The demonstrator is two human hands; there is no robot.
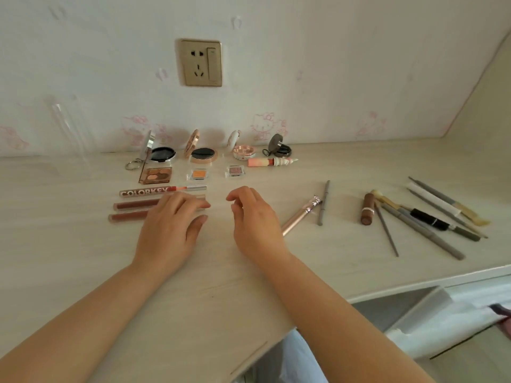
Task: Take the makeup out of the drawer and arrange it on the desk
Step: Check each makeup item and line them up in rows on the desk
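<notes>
Brown see-through lip gloss tubes (pixel 132 210) at middle left, under the flat, relaxed left hand (pixel 168 226); right hand (pixel 254 219) just beside, loosely curled, holding nothing.

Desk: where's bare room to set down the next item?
Free: desk front left, below the lip gloss tubes; the strip between the rose-gold pen and brown lipstick. Crowded: compacts along the wall, pencil pile far right.

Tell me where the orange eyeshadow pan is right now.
In the head view, the orange eyeshadow pan sits left of centre on the desk, between the brown palette and the pink glitter pan.
</notes>
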